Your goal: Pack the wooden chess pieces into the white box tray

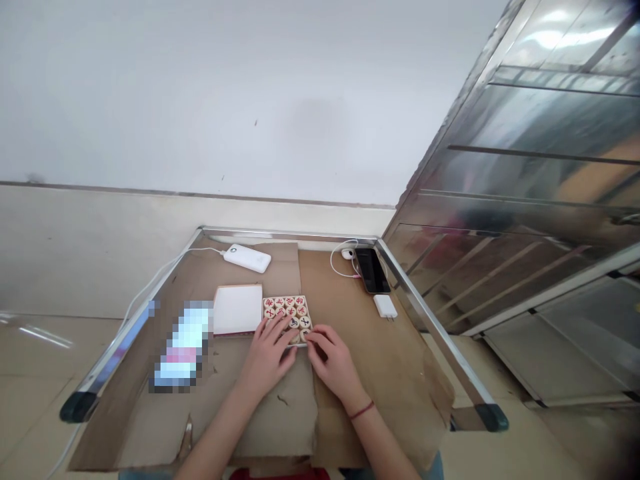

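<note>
A small tray of round wooden chess pieces (287,310) with red characters lies in the middle of a cardboard-covered table (400,373). My left hand (267,357) rests at the tray's near left edge, fingers spread over the closest pieces. My right hand (334,360) sits at the tray's near right corner, its fingers curled down onto the edge pieces. A red band circles my right wrist. A white lid or box (239,309) lies flat directly left of the tray.
A white power bank (247,258) with a cable lies at the back left. A black phone (372,270), a white charger plug (385,306) and a small white earbud case (347,253) sit at the back right. A metal rack (525,200) stands to the right.
</note>
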`<state>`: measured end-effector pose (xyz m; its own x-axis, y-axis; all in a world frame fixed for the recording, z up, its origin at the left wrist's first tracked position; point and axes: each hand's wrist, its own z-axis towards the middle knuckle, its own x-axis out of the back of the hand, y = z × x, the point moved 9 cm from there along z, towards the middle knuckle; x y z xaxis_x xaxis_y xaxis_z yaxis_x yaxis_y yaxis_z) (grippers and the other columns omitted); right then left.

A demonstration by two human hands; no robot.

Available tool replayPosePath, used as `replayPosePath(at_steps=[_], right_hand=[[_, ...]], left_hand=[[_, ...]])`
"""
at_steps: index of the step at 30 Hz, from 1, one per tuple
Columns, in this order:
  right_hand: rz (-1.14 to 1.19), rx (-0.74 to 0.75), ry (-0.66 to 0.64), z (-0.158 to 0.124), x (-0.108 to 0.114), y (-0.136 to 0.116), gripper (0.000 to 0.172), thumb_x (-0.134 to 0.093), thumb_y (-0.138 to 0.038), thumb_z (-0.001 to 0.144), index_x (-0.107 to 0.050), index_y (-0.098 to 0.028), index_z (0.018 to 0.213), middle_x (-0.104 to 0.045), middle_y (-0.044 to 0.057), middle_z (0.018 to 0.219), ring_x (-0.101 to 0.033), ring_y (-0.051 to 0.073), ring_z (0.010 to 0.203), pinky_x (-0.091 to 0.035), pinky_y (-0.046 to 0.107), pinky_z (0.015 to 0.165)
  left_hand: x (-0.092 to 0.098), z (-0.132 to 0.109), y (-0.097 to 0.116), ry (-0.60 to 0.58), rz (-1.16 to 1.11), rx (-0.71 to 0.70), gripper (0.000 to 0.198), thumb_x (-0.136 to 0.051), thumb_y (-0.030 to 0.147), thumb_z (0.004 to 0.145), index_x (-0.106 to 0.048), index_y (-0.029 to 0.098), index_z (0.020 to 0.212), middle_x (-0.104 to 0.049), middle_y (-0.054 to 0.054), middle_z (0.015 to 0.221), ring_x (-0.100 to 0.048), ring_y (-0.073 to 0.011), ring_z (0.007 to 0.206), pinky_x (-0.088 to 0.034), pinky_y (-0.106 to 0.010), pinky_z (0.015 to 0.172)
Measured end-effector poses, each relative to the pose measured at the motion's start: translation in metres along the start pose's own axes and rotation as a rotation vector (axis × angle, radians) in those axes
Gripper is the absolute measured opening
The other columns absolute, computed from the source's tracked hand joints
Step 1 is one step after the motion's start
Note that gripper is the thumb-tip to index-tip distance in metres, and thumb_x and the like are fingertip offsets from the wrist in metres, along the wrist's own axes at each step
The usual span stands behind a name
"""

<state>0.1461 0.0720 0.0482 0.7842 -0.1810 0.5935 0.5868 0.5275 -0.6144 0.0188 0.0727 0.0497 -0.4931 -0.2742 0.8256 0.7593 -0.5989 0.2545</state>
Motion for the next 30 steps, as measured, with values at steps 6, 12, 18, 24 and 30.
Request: replayPosePath(at_steps=[6,12,18,24,30], right_hand=[[0.032,-0.072,-0.047,-0.002,-0.003,0.006,0.013,-0.047,-0.02,0.088,-0.058,-0.02,0.096,-0.059,0.009,0.101,-0.06,0.018,0.09,-0.051,0.031,0.081],[0.096,-0.111,-0.022,-0.003,-0.002,0.012,0.014,-0.047,-0.022,0.088,-0.058,-0.019,0.097,-0.06,0.008,0.099,-0.061,0.017,0.084,-0.051,0.028,0.076],[0.085,-0.13,0.039,-0.003,0.005,0.015,0.013,-0.047,-0.025,0.089,-0.057,-0.019,0.094,-0.061,0.007,0.09,-0.057,0.014,0.071,-0.05,0.026,0.067],[0.061,-0.139,0.084,-0.003,0.012,0.015,0.013,-0.049,-0.027,0.089,-0.058,-0.019,0.089,-0.062,0.004,0.081,-0.056,0.014,0.066,-0.048,0.025,0.061],[0.018,-0.089,0.188,-0.003,0.022,0.009,0.013,-0.048,-0.025,0.089,-0.059,-0.019,0.085,-0.063,0.004,0.079,-0.058,0.015,0.069,-0.049,0.027,0.063]], left_hand=[[0.027,-0.015,-0.032,0.262,0.031,0.219,0.035,-0.041,0.015,0.089,-0.057,0.02,0.12,-0.056,-0.01,0.133,-0.038,-0.025,0.136,-0.033,-0.048,0.11],[0.02,-0.033,-0.057,0.122,0.167,0.413,0.037,-0.041,0.011,0.083,-0.06,0.018,0.114,-0.067,-0.01,0.116,-0.051,-0.0289,0.122,-0.022,-0.057,0.111],[0.021,-0.031,-0.054,0.061,0.214,0.438,0.035,-0.042,0.011,0.084,-0.062,0.019,0.112,-0.07,-0.008,0.098,-0.061,-0.0244,0.098,-0.026,-0.054,0.11],[0.027,-0.03,-0.055,0.12,0.234,0.457,0.031,-0.047,0.015,0.083,-0.063,0.02,0.109,-0.069,-0.006,0.089,-0.061,-0.0238,0.091,-0.024,-0.054,0.11],[0.059,-0.031,-0.049,0.401,0.094,0.423,0.019,-0.048,0.027,0.089,-0.062,0.019,0.1,-0.068,-0.006,0.086,-0.063,-0.021,0.087,-0.031,-0.052,0.108]])
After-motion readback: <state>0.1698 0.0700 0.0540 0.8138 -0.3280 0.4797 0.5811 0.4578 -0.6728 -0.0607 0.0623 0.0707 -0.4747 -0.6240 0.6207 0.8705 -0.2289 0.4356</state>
